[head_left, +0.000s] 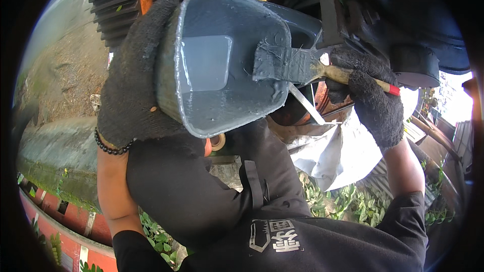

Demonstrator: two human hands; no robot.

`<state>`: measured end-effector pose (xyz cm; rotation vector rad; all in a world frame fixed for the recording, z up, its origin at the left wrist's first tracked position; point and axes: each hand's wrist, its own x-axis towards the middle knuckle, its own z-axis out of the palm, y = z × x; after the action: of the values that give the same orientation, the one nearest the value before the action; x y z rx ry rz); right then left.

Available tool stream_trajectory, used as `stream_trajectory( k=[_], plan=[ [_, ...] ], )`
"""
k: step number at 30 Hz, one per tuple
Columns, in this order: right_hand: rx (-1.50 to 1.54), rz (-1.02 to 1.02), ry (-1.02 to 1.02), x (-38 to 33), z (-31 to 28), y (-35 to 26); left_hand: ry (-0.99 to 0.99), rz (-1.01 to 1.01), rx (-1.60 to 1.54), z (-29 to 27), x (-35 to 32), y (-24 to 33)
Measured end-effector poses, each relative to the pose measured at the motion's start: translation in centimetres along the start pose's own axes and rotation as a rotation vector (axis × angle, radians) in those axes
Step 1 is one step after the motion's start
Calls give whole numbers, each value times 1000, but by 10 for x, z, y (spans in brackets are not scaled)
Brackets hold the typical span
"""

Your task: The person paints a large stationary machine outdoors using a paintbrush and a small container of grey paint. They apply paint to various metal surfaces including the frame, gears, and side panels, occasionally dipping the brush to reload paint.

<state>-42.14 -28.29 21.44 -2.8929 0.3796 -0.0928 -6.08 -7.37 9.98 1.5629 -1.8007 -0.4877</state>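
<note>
My left hand (133, 80), in a dark knitted glove, is wrapped round the left side of an open squarish container (174, 65). Grey paint (206, 63) pools in its bottom, and wet grey coats the inner walls and rim. Gloved likewise, my right hand (373, 93) grips a paintbrush (343, 74) by its wooden handle, which ends in a red tip. Grey paint covers the brush's bristles and ferrule. The bristles reach over the container's right rim, against or just above the inner wall; I cannot tell which.
Ribbed black rubber (115, 5), like a tyre tread, stands at upper left. Grey-coated metal bars (327, 7) and dark machine parts crowd the top right. A white sheet (333, 156) hangs below my right hand. Concrete (65, 141) lies left; green plants (348, 201) grow below.
</note>
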Motion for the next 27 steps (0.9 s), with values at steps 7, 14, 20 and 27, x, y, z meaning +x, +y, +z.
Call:
stream_trajectory(
  k=[7, 14, 20, 27],
  plan=[
    [691, 740, -113, -12, -34, -26, -14, -53, 11, -3, -6, 3],
    [598, 308, -268, 9, -39, -31, -27, -73, 22, -3, -8, 4],
    [601, 47, -348, 9, -27, -15, -32, -118, 27, -6, -15, 3],
    [605, 136, -219, -20, -44, -3, -37, -131, 30, -5, -9, 2]
  ],
)
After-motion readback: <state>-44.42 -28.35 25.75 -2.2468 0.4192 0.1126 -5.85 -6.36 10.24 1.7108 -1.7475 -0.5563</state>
